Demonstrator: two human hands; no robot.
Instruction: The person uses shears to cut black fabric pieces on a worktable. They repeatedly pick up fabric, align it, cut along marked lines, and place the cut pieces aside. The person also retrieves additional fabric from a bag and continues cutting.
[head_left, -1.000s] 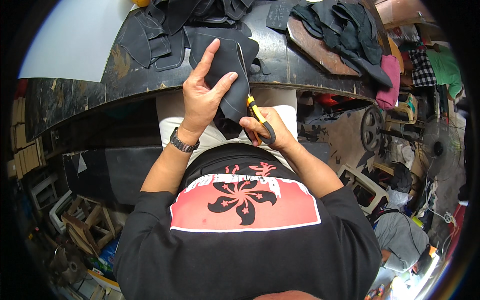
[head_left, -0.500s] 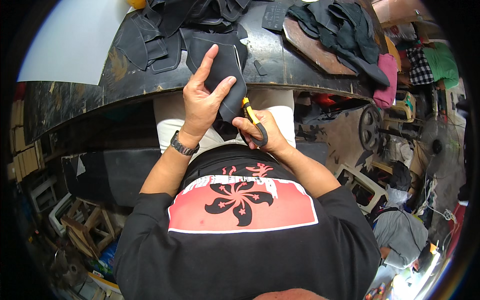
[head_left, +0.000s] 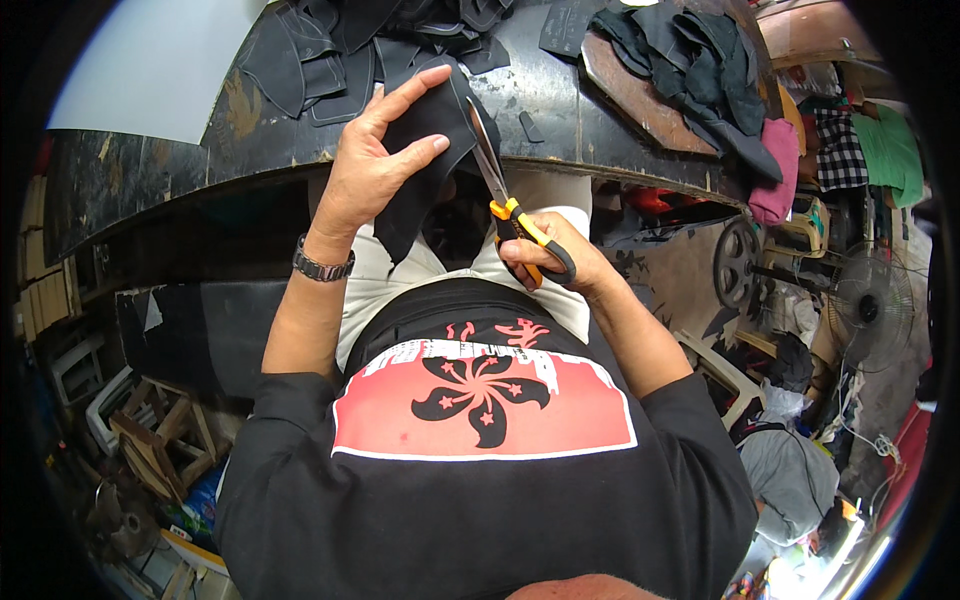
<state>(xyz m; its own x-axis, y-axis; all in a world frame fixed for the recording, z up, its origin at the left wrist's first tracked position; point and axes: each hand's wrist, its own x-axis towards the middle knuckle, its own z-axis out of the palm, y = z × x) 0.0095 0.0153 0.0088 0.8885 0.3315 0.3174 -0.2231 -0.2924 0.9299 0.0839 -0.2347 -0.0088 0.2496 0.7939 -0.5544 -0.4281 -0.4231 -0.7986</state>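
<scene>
My right hand [head_left: 555, 252] grips scissors [head_left: 487, 150] with yellow and black handles, their blades pointing up and away from me. Along the right edge of a black sheet-material piece [head_left: 425, 125] marked with a pale line, the blades meet the material. My left hand [head_left: 375, 160] holds that piece, index finger and thumb stretched over its face while the other fingers are hidden behind it. The piece hangs over the near table edge, above my lap.
Cut black pieces with pale outlines [head_left: 275, 70] lie piled on the dark table [head_left: 150, 185]. A small black scrap [head_left: 530, 127] is near the edge. At right are a brown board [head_left: 625, 85] with black cloth, a pink roll [head_left: 773, 172] and a fan [head_left: 868, 305]. A white sheet [head_left: 150, 75] covers the left.
My left hand has moved left and up with the black piece, turning it. The scissors have shifted slightly right, and more of their blades now shows.
</scene>
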